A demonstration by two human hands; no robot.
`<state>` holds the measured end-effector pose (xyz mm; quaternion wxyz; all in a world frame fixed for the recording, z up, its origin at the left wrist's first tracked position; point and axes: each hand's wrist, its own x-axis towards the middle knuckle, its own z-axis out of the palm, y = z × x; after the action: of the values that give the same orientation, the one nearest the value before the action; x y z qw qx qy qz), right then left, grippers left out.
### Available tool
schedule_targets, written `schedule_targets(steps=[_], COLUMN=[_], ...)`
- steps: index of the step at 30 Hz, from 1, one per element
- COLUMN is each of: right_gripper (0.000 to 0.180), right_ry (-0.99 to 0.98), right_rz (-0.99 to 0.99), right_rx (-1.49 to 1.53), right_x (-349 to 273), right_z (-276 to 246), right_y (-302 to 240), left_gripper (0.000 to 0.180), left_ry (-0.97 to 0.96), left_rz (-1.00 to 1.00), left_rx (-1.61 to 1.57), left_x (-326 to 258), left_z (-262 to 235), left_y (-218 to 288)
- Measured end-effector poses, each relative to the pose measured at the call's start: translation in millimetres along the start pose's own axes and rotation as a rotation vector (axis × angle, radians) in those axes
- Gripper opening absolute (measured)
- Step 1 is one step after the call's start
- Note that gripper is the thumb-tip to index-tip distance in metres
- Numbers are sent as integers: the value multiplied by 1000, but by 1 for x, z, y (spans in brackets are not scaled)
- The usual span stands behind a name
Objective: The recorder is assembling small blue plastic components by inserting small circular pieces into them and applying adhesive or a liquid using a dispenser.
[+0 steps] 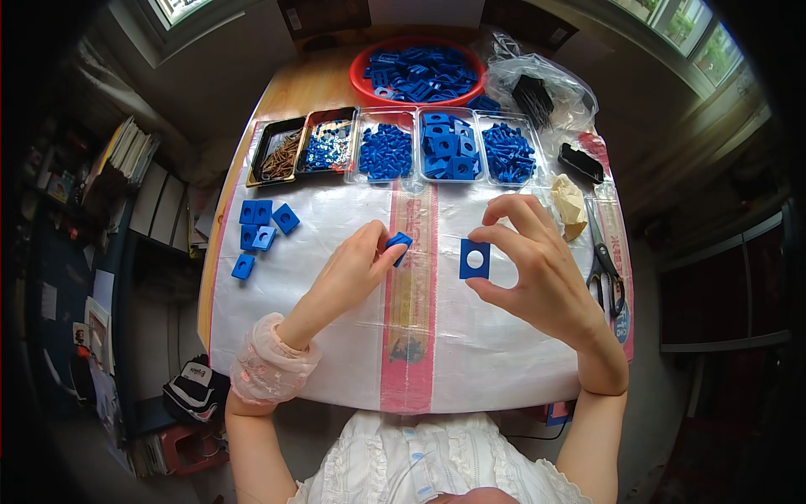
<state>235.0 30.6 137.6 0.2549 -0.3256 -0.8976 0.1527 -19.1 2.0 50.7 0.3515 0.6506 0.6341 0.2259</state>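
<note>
My left hand [359,254] is closed, thumb and fingers pinching a small blue plastic piece [400,244] above the middle of the covered table. Its exact shape is partly hidden by the fingers. In my right hand [541,273] a blue square plate with a round hole [474,244] is gripped by its edges, upright between thumb and fingertip, with white showing through the hole. The two pieces are apart. To the left of my left hand lie several blue square blocks with round recesses [286,218], flat on the white sheet [327,361].
Along the back stand trays of screws [281,155], small metal-and-blue parts [329,149], blue pegs [386,151], square blocks [441,144] and longer blue pieces [509,151]. Behind them sits a red basin [356,80] of blue parts. Black scissors [604,260] and crumpled paper [569,206] lie right.
</note>
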Motion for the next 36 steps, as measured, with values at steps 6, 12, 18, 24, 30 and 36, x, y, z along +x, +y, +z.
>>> schedule_targets(steps=[6,12,18,24,30,36], right_gripper=[39,41,40,40,41,39], right_ry=[74,51,21,-13,-80,-99], right_rz=[-37,-41,-46,-39,-111,-125], right_rx=[0,-16,-19,-10,-11,7], right_x=[2,3,7,9,11,11], right_z=[-9,-7,1,10,25,34], right_y=[-8,-7,-4,-3,-1,1], left_gripper=[31,40,38,29,28,27], left_ry=[-482,-600,-601,-511,-553,-537], left_rz=[-81,-154,-80,-226,-176,-201], left_rx=[-1328,-1725,-1809,-1902,-1932,-1884], left_x=[-4,-12,-12,-14,-11,-12], left_z=[16,58,69,65,71,68], left_y=[3,-3,-17,-7,-14,-14])
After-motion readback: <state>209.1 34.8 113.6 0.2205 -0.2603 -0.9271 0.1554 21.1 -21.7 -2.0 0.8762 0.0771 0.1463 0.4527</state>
